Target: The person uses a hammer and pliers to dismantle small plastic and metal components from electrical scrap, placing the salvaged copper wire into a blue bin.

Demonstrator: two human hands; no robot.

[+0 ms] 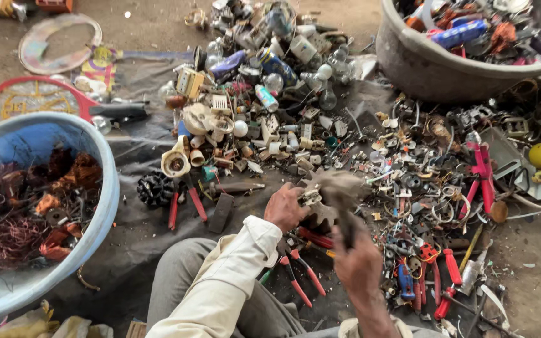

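Your left hand [285, 208] is closed around a small pale scrap part [311, 197], held just in front of the scrap heap [270, 94] on the dark ground sheet [139, 156]. Your right hand [358, 263] is gripped tight on a dark-handled hammer [339, 194], its blurred head right beside that part, with red-handled pliers [298, 272] between your hands and the blue tub [104, 163] of copper wire well left of the heap

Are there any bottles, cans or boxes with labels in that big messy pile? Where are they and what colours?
Small can: upper middle of the pile, lying tilted, white with a green and red label.
Blue can: just above it, cylinder with a blue and yellow label.
Purple packet: left of the blue can, soft and flattened.
Blue bottle: inside the grey tub, top right, lying down.
No screens or signs.
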